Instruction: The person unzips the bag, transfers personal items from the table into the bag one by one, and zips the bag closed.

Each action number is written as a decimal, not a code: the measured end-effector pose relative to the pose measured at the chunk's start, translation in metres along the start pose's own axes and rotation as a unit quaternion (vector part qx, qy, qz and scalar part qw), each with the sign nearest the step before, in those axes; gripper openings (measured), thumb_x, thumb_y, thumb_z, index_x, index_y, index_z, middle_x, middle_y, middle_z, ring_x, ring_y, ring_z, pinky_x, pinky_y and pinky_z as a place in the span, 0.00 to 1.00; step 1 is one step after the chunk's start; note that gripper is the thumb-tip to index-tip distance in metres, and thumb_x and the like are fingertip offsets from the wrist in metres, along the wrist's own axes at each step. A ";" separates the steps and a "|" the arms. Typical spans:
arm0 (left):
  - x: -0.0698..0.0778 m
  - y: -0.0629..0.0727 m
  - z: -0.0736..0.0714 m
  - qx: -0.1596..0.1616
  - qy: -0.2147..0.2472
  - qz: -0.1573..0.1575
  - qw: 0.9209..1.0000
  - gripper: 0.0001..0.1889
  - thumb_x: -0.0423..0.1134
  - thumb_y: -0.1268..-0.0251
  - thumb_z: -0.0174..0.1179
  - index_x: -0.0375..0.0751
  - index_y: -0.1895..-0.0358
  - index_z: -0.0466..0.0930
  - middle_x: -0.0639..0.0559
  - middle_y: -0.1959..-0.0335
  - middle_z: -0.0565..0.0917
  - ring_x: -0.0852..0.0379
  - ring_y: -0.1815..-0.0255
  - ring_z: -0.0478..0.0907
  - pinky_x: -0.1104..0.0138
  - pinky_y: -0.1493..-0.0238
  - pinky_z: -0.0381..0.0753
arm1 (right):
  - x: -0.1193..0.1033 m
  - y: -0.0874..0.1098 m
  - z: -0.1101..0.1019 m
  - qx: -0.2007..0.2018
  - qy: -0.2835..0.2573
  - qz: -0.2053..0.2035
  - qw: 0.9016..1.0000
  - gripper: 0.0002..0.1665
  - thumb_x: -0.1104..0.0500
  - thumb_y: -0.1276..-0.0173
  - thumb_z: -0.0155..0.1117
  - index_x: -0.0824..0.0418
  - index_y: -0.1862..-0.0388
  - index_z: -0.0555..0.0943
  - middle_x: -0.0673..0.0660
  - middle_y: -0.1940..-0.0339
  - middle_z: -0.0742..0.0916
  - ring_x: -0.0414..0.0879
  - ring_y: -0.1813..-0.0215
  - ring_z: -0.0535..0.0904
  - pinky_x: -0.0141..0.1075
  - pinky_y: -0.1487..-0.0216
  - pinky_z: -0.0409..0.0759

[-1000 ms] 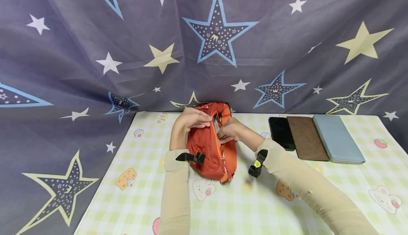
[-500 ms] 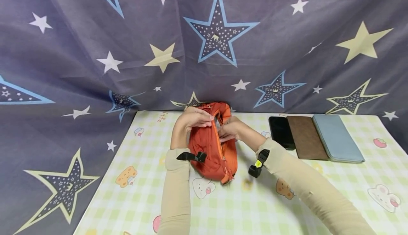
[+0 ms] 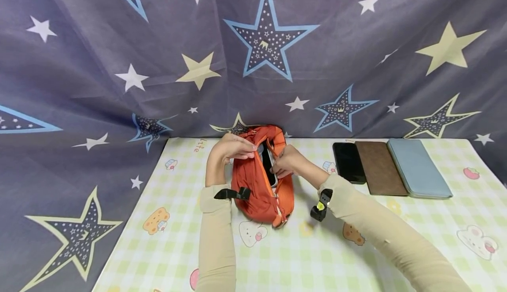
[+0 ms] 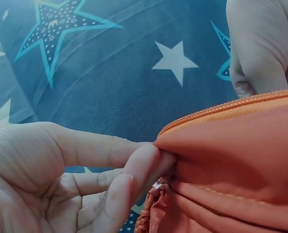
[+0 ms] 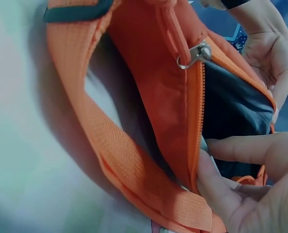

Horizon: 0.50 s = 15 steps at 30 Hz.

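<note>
An orange-red zippered bag [image 3: 253, 191] lies on the table with its zipper partly undone. My left hand [image 3: 233, 149] pinches the cloth at the zipper's edge, thumb against fingers, as the left wrist view shows close up on the bag [image 4: 231, 160]. Inside the opening, a phone [image 3: 271, 174] shows its black face and pale rim. My right hand [image 3: 288, 161] pinches the phone's near edge. In the right wrist view its thumb and forefinger meet at a pale sliver just inside the zipper [image 5: 200, 121]; most of the phone is hidden there.
To the right, a black phone [image 3: 349, 163], a brown leather-like cover [image 3: 382, 169] and a light blue booklet [image 3: 420, 169] lie side by side. A star-printed curtain [image 3: 158, 63] hangs behind the checked tabletop [image 3: 309, 257]. An orange webbing strap [image 5: 110, 141] loops beside the bag.
The bag's mouth is wider, with my left hand drawn slightly left. More of the phone inside shows now; earlier only a pale bit appeared by my right fingers.
</note>
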<state>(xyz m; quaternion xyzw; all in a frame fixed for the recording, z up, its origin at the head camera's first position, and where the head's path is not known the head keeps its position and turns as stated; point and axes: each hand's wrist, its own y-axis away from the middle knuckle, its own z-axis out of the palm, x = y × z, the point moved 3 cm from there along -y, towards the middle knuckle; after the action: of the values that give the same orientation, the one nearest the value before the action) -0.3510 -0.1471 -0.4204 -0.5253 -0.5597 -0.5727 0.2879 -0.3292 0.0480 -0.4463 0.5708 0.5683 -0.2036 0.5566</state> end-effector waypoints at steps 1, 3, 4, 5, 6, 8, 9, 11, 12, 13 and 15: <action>0.000 0.000 0.000 -0.001 0.002 0.000 1.000 0.16 0.29 0.33 0.65 0.24 0.45 0.83 0.56 0.79 0.87 0.66 0.76 0.86 0.78 0.74 0.83 | 0.000 0.000 0.000 0.001 0.005 -0.003 1.000 0.03 0.79 0.45 0.66 0.76 0.75 0.85 0.68 0.66 0.91 0.51 0.73 0.89 0.43 0.63 0.91; -0.001 0.000 -0.001 -0.001 0.007 0.002 1.000 0.16 0.29 0.33 0.65 0.23 0.45 0.83 0.56 0.79 0.87 0.66 0.77 0.86 0.78 0.74 0.83 | 0.000 -0.001 -0.001 0.004 0.015 -0.007 1.000 0.04 0.78 0.46 0.68 0.74 0.77 0.85 0.67 0.68 0.91 0.51 0.75 0.89 0.42 0.65 0.91; -0.001 0.000 -0.001 0.000 0.009 0.002 1.000 0.16 0.29 0.33 0.64 0.23 0.45 0.83 0.56 0.79 0.87 0.66 0.77 0.86 0.78 0.74 0.83 | 0.000 -0.001 -0.002 0.007 0.022 -0.008 1.000 0.05 0.78 0.47 0.70 0.74 0.79 0.85 0.66 0.69 0.91 0.51 0.76 0.89 0.42 0.65 0.91; -0.001 0.000 -0.001 0.000 0.010 0.002 1.000 0.15 0.29 0.33 0.65 0.24 0.46 0.83 0.56 0.79 0.87 0.66 0.77 0.86 0.78 0.74 0.83 | 0.000 0.000 -0.003 0.011 0.031 -0.008 0.999 0.07 0.77 0.47 0.71 0.73 0.80 0.84 0.66 0.72 0.91 0.51 0.77 0.89 0.42 0.66 0.91; -0.001 0.000 0.000 0.001 0.010 0.002 1.000 0.15 0.29 0.33 0.65 0.24 0.46 0.84 0.56 0.80 0.87 0.66 0.77 0.86 0.78 0.74 0.83 | 0.000 -0.001 -0.004 0.013 0.041 -0.008 0.999 0.08 0.77 0.47 0.73 0.71 0.81 0.83 0.65 0.74 0.90 0.50 0.77 0.88 0.41 0.66 0.90; -0.001 -0.001 0.001 -0.001 0.011 0.001 1.000 0.14 0.29 0.33 0.65 0.24 0.47 0.85 0.56 0.79 0.87 0.65 0.77 0.86 0.78 0.74 0.83 | 0.000 -0.001 -0.005 0.018 0.060 -0.008 0.998 0.11 0.75 0.48 0.75 0.69 0.84 0.82 0.63 0.79 0.89 0.49 0.79 0.88 0.41 0.67 0.90; 0.000 -0.001 0.002 -0.002 0.011 0.000 1.000 0.14 0.29 0.33 0.65 0.25 0.47 0.85 0.56 0.79 0.87 0.65 0.77 0.86 0.78 0.74 0.83 | 0.000 -0.001 -0.006 0.019 0.069 -0.009 0.997 0.12 0.74 0.49 0.76 0.68 0.84 0.82 0.62 0.81 0.88 0.49 0.79 0.87 0.41 0.68 0.90; 0.002 -0.002 0.004 -0.007 0.012 -0.001 1.000 0.14 0.29 0.33 0.66 0.25 0.47 0.85 0.55 0.79 0.87 0.65 0.77 0.86 0.78 0.75 0.83 | -0.001 -0.002 -0.008 0.024 0.092 -0.011 0.995 0.13 0.73 0.49 0.77 0.66 0.85 0.82 0.59 0.84 0.87 0.48 0.80 0.87 0.40 0.69 0.90; 0.002 -0.003 0.005 -0.009 0.012 -0.001 1.000 0.14 0.29 0.34 0.66 0.25 0.48 0.85 0.55 0.79 0.87 0.65 0.77 0.86 0.78 0.75 0.83 | -0.001 -0.002 -0.008 0.027 0.103 -0.010 0.994 0.13 0.73 0.48 0.77 0.66 0.85 0.82 0.58 0.85 0.87 0.47 0.81 0.86 0.38 0.70 0.90; 0.003 -0.003 0.006 -0.010 0.013 -0.001 1.000 0.14 0.29 0.34 0.66 0.25 0.48 0.85 0.55 0.79 0.87 0.65 0.77 0.86 0.78 0.75 0.83 | -0.002 -0.003 -0.009 0.030 0.125 -0.005 0.992 0.13 0.71 0.48 0.78 0.65 0.85 0.83 0.56 0.85 0.87 0.45 0.81 0.86 0.36 0.70 0.89; 0.004 -0.003 0.007 -0.011 0.012 -0.002 1.000 0.14 0.29 0.33 0.66 0.25 0.47 0.85 0.55 0.79 0.87 0.65 0.77 0.85 0.78 0.76 0.83 | -0.004 -0.007 -0.010 0.029 0.179 0.018 0.983 0.11 0.66 0.45 0.79 0.64 0.83 0.85 0.53 0.84 0.87 0.41 0.80 0.85 0.32 0.70 0.87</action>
<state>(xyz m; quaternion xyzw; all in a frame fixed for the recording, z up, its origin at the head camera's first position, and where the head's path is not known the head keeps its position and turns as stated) -0.3532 -0.1385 -0.4195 -0.5204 -0.5505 -0.5858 0.2881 -0.3403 0.0534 -0.4420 0.6237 0.6426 -0.1044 0.4327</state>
